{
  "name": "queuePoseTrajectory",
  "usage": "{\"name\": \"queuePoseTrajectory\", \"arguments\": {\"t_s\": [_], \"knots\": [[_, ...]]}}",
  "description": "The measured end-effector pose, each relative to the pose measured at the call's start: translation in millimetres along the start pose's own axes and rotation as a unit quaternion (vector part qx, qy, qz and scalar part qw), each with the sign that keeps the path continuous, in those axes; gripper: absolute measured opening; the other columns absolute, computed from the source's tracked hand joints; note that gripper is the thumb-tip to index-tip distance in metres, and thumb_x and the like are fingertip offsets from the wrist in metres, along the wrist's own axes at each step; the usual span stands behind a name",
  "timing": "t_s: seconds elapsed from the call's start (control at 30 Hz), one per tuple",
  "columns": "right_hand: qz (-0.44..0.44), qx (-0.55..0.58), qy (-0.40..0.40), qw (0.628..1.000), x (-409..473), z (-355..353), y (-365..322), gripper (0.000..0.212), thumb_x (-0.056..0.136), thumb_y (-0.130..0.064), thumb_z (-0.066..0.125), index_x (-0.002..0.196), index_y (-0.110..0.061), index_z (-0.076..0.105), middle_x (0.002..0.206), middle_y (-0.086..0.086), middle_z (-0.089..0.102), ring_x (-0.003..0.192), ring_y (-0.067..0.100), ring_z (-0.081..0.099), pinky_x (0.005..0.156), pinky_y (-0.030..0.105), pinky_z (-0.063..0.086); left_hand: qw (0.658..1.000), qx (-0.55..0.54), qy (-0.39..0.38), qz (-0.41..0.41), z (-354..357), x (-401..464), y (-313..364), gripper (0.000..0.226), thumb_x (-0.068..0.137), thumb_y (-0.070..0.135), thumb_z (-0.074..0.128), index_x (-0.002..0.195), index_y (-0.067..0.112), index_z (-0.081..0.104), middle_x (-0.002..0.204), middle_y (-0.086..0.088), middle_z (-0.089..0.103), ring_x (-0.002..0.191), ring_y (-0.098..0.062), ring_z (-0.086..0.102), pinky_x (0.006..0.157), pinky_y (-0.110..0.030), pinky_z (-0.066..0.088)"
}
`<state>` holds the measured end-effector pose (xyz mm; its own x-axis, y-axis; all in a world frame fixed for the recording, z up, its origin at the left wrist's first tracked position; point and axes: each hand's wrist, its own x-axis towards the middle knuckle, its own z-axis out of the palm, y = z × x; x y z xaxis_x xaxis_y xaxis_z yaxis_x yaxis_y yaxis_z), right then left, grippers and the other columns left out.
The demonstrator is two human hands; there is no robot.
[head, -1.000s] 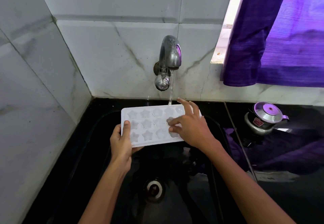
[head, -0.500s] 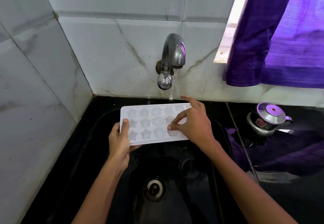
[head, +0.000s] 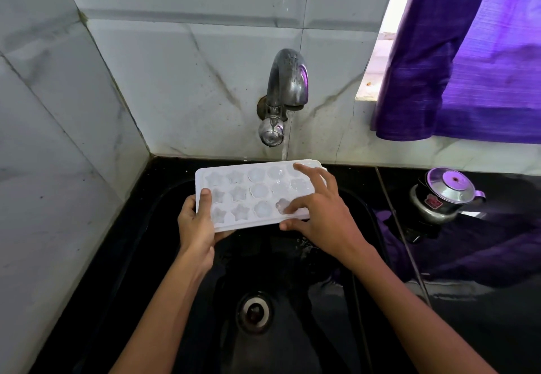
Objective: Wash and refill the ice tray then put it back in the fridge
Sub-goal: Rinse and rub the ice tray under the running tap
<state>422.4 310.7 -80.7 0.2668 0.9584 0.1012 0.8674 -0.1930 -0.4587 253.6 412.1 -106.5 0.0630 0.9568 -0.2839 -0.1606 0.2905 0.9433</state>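
Note:
A white ice tray with star and flower moulds is held level over the black sink, under the metal tap. A thin stream of water runs from the tap onto the tray's far edge. My left hand grips the tray's left end, thumb on top and fingers underneath. My right hand lies spread on the tray's right part, fingertips touching the moulds and the thumb at the near edge.
The sink drain lies below the tray. A small steel pot with a lid stands on the black counter to the right. A purple curtain hangs at the window. Grey tiled walls close the back and left.
My right hand's fingers have shifted across the moulds on the tray's right part, from the middle rows toward the near row. The tray stays under the running water in my left hand.

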Motion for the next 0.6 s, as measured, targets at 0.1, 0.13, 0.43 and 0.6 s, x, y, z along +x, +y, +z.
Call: {"name": "queuePoseTrajectory", "arguments": {"t_s": [0.1, 0.13, 0.43, 0.6], "knots": [[-0.003, -0.011, -0.004, 1.0, 0.1, -1.9, 0.1, 0.03, 0.071, -0.046, 0.076, 0.096, -0.031, 0.071, 0.155, -0.01, 0.016, 0.142, 0.018, 0.008, 0.101, 0.052, 0.04, 1.0, 0.004, -0.007, -0.001, 0.6, 1.6, 1.0, 0.015, 0.099, 0.032, 0.046, 0.09, 0.023, 0.053, 0.089, 0.004, 0.066, 0.077, -0.012, 0.065, 0.053, -0.031, 0.057], [-0.004, -0.029, -0.029, 0.999, -0.5, -2.3, -0.7, 0.031, 0.075, -0.046, 0.073, 0.103, -0.033, 0.069, 0.156, -0.01, 0.01, 0.143, 0.019, 0.004, 0.104, 0.054, 0.036, 1.0, 0.005, -0.01, -0.001, 0.9, 1.9, 1.2, 0.015, 0.099, 0.032, 0.046, 0.089, 0.023, 0.053, 0.089, 0.004, 0.066, 0.077, -0.012, 0.065, 0.052, -0.03, 0.057], [-0.009, -0.068, -0.036, 0.997, -5.4, -6.5, 0.4, 0.026, 0.075, -0.047, 0.072, 0.098, -0.036, 0.068, 0.155, -0.012, 0.007, 0.143, 0.019, 0.003, 0.098, 0.056, 0.039, 1.0, 0.016, -0.024, -0.011, 5.1, -1.1, -2.9, 0.014, 0.099, 0.031, 0.045, 0.095, 0.02, 0.054, 0.089, 0.003, 0.066, 0.078, -0.012, 0.065, 0.054, -0.032, 0.059], [-0.002, -0.117, -0.083, 0.99, -6.7, -5.8, 0.0, 0.026, 0.083, -0.046, 0.064, 0.106, -0.035, 0.067, 0.157, -0.013, -0.006, 0.144, 0.021, -0.003, 0.098, 0.058, 0.039, 0.999, 0.019, -0.035, -0.022, 7.0, 0.2, -6.0, 0.015, 0.099, 0.033, 0.046, 0.099, 0.02, 0.054, 0.093, 0.001, 0.067, 0.083, -0.014, 0.066, 0.056, -0.033, 0.058]]}}
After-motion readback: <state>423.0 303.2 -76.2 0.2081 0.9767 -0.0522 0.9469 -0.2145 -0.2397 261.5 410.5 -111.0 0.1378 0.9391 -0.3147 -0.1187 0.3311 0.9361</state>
